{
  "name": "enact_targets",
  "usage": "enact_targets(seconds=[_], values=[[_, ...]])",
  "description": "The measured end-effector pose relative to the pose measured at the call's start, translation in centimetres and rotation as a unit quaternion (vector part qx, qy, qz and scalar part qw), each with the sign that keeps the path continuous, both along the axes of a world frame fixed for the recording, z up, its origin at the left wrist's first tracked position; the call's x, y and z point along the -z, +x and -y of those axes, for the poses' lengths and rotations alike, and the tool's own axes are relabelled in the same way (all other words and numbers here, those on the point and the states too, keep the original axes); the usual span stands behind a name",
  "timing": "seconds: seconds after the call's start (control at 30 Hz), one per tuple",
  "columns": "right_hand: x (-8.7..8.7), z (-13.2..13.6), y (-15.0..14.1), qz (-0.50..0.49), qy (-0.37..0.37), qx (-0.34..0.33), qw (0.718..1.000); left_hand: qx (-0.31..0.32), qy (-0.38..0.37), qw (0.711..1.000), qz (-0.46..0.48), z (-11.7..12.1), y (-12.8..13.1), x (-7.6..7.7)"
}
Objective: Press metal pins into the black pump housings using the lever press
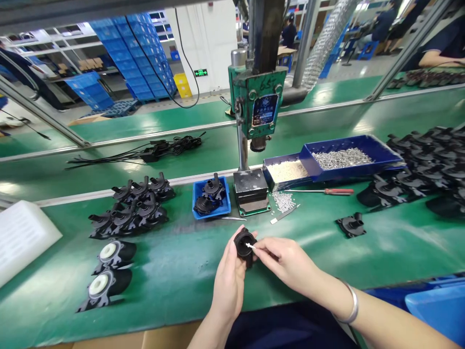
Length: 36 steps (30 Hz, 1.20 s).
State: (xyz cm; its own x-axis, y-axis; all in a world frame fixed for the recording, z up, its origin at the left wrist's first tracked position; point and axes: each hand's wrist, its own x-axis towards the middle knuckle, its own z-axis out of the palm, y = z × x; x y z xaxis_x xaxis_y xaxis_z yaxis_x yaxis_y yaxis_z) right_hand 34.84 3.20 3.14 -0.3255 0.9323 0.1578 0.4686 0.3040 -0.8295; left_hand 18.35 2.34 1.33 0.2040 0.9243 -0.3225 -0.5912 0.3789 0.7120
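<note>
My left hand (pixel 228 281) is closed around a round black pump housing (pixel 240 238), its open cavity facing up toward me. Between thumb and fingertips, my right hand (pixel 286 261) pinches a small thin white piece (pixel 249 245), whose far end is inside the housing's opening. The exact shape of that piece is too small to tell. Above the hands stands a green hand press (pixel 257 104) with a dark metal base block (pixel 250 184). Left of that block, a small blue tray (pixel 227 206) holds black housings. Loose small white rings (pixel 284 201) lie right of the block.
Rows of black housings (pixel 127 213) stand at left, near two motor bodies with white discs (pixel 108 250). A blue bin of metal pins (pixel 341 157), a screwdriver (pixel 337 191), tweezers (pixel 285 214) and a single black cover (pixel 351 225) lie rightward. White foam (pixel 25 242) sits far left.
</note>
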Motion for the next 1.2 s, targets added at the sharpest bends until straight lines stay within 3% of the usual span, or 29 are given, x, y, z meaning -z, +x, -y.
enact_targets(seconds=[0.17,0.37,0.9,1.2], values=[[-1.1,0.2,0.0,-0.067,0.013,0.006,0.998,0.019,-0.093,0.991,0.091,-0.8,-0.4,-0.9],[-0.9,0.3,0.1,-0.053,0.019,-0.005,0.998,0.024,-0.123,0.985,0.118,-1.0,-0.5,-1.3],[-1.1,1.7,0.1,-0.017,0.068,-0.006,0.997,0.049,-0.109,0.984,0.131,-0.5,-0.8,-1.2],[-0.7,1.8,0.5,0.066,0.139,0.013,0.988,0.041,-0.047,0.997,0.047,0.3,-0.3,-1.4]])
